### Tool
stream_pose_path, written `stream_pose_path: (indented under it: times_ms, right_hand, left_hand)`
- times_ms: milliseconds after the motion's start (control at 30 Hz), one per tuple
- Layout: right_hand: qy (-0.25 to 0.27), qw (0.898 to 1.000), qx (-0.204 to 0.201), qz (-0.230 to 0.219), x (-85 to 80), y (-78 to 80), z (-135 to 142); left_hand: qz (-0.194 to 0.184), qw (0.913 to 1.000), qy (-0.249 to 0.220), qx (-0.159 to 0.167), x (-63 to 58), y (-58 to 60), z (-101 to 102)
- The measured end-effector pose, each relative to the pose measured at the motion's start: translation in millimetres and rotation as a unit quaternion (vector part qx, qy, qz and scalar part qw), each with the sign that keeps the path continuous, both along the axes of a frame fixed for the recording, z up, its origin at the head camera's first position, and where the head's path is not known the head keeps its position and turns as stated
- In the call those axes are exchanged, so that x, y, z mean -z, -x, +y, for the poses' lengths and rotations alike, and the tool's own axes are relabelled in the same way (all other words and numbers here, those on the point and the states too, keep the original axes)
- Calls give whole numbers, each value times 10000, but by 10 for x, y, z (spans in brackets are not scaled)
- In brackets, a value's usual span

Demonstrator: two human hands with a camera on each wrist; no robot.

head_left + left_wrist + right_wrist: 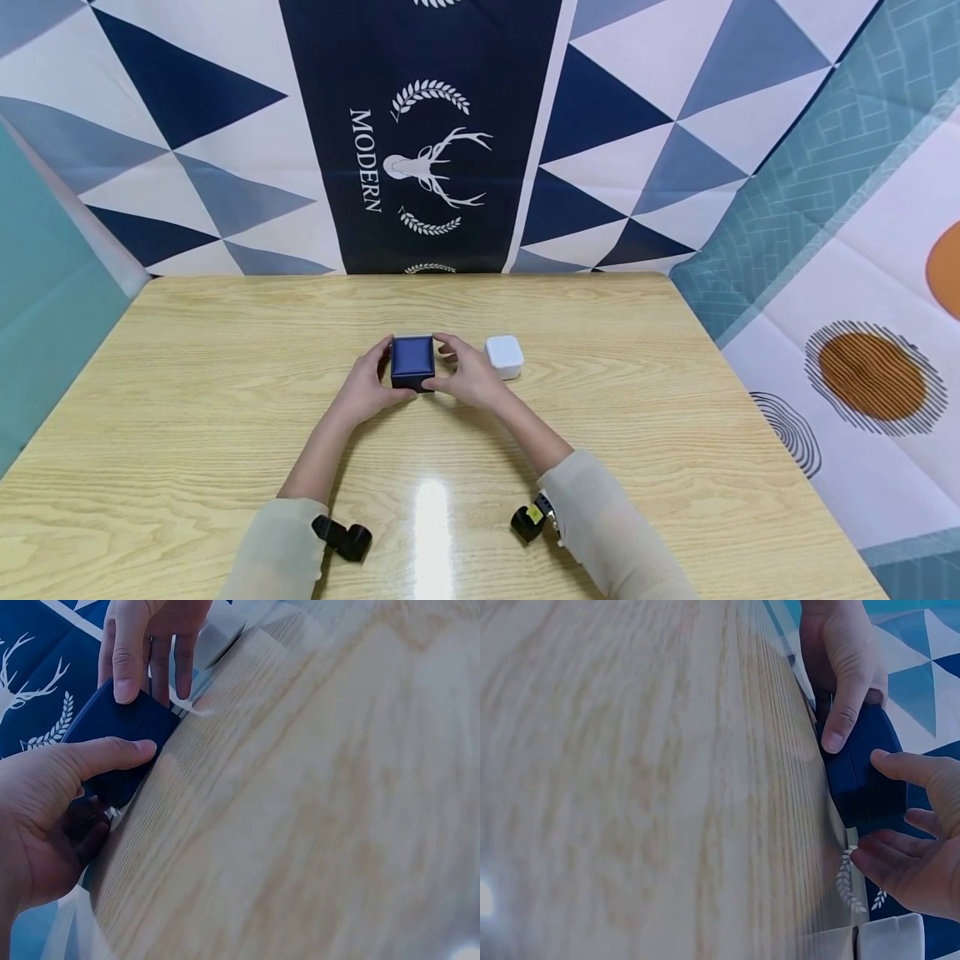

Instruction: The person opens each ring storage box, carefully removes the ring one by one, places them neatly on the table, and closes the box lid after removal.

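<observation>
A small dark blue box with a framed lid, like a jewellery box [412,357], sits closed on the table between both hands. My left hand [365,387] grips it from the left, thumb along the lower front and fingers curled round the side. From the right, my right hand [467,374] holds it with the thumb on the front face and the index finger at the back corner. A seam between lid and base runs across the box [862,776] in the right wrist view. In the left wrist view both thumbs lie on the box [124,727].
A small white rounded box [504,357] stands just right of my right hand. The wooden table [225,433] ends at a patterned cloth backdrop [435,150] behind the box. Black wrist cameras sit on both sleeves.
</observation>
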State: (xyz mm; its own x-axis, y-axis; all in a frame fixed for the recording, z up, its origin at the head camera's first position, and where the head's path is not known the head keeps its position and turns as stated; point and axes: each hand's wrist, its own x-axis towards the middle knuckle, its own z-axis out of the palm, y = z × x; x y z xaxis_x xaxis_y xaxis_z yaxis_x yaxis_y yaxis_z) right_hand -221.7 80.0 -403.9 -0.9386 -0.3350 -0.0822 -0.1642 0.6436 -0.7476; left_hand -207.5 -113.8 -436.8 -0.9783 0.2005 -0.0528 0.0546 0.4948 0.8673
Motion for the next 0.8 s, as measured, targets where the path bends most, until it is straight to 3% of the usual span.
stream_pose_path:
  times_ms: [800]
  right_hand:
    - [49, 10000, -25, -24, 39, 27, -31]
  left_hand:
    - [-11, 10000, 66, 2, -20, -12, 15]
